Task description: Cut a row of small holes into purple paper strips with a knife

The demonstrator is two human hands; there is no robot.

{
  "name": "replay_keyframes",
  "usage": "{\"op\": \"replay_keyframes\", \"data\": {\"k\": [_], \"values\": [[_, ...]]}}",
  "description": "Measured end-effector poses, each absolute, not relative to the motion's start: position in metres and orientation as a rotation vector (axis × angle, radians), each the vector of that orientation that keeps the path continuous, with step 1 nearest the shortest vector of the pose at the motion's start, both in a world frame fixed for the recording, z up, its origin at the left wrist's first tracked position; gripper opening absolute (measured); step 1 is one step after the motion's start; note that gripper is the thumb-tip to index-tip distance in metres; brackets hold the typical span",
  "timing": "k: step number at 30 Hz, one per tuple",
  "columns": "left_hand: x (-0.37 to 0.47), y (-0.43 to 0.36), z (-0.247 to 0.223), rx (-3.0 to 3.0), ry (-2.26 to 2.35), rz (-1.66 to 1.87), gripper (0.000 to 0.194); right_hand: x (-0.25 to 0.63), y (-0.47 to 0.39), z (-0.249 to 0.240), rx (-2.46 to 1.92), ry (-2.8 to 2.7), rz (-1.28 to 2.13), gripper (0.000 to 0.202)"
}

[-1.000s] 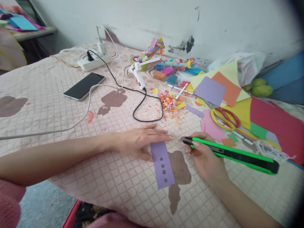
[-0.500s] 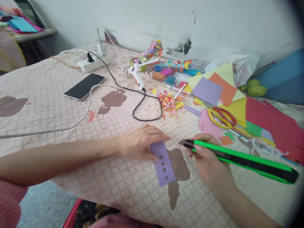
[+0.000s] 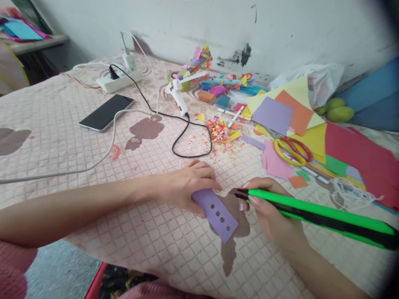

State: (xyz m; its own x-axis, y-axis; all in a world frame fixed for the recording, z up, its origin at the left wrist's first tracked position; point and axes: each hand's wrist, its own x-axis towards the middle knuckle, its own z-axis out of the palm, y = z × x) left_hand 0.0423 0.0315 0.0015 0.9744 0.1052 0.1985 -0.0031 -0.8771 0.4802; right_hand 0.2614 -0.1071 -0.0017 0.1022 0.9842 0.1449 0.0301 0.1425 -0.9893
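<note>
Nearest, bottom of frame: the tablecloth [image 3: 149, 236] ends in a curved edge at lower left, floor showing past it. Quilted cloth runs from there up to the strip, which leaves room for the wrists to turn.

Centre: purple paper strip [image 3: 222, 210], four dark round spots along it, holes by the look. It slants down to the right over a brown patch in the cloth. Left hand [image 3: 187, 187] covers its upper end, thumb along the left edge, fingers curled over the top; reads as a hold. Flat or slightly lifted, cannot tell.

Just right of it: right hand [image 3: 274, 207] wrapped round a green-and-black knife [image 3: 318, 214], thumb on top, body slanting off to the right edge. Blade [image 3: 233, 192] points left, close to the left fingertips; whether it meets the cloth, cannot tell.

Good practice, my judgement: draw the left fingers back from the blade's line before any stroke, press the strip flat, cut away from the holding hand. Bare cloth could mark under the blade; a board beneath would help.

Farther, right of centre: pink paper [image 3: 277, 162] and scissors [image 3: 291, 145] crowd the right hand's far side. Above centre, a heap of scraps [image 3: 220, 131] and a black cord [image 3: 190, 157] in a loop limit reach that way. More room to the left, up to the white cable [image 3: 114, 137]. Phone [image 3: 107, 112] beyond.
</note>
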Motion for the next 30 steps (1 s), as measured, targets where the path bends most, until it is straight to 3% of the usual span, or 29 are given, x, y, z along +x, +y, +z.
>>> {"op": "replay_keyframes", "data": {"k": [3, 9, 17, 30], "values": [[0.043, 0.021, 0.001, 2.746, 0.276, 0.388, 0.054, 0.262, -0.105, 0.001, -1.175, -1.187, 0.979, 0.011], [0.038, 0.01, 0.007, 2.726, 0.434, 0.387, 0.075, 0.263, -0.106, 0.005, -1.259, -1.143, 0.993, 0.008], [0.031, 0.014, 0.009, 2.601, 0.457, 0.357, 0.046, 0.269, -0.106, -0.001, -1.309, -1.099, 0.991, 0.009], [0.028, 0.007, 0.008, 2.618, 0.518, 0.363, 0.044, 0.275, -0.106, -0.001, -1.345, -1.038, 0.98, 0.011]]}}
